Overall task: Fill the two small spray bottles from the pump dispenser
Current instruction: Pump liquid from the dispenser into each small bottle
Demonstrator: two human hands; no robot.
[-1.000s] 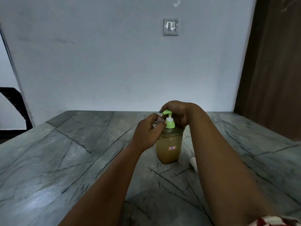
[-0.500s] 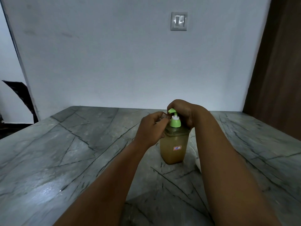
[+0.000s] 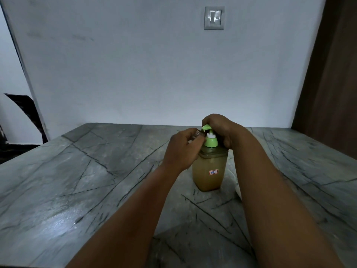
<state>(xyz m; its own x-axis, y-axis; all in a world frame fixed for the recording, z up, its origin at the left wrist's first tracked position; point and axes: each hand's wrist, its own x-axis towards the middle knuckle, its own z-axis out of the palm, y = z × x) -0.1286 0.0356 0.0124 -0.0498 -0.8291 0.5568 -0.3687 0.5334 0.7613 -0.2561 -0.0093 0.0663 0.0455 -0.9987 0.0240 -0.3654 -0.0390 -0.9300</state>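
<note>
A pump dispenser (image 3: 209,174) with amber liquid, a small red-edged label and a green pump head (image 3: 210,141) stands upright on the grey marble table (image 3: 77,180). My right hand (image 3: 222,130) curls over the top of the pump head from the right. My left hand (image 3: 180,149) holds a small spray bottle (image 3: 199,133) up against the green spout; only its open neck shows between my fingers. A pale object (image 3: 238,187), partly hidden behind my right forearm, lies on the table right of the dispenser; what it is I cannot tell.
The table runs back to a white wall with a light switch (image 3: 214,17). A brown wooden panel (image 3: 332,84) stands at the right. A dark chair back (image 3: 25,117) shows at the far left beyond the table's edge.
Both hands stay on the pump head and small bottle. The camera view has shifted slightly; the pump head sits about as before.
</note>
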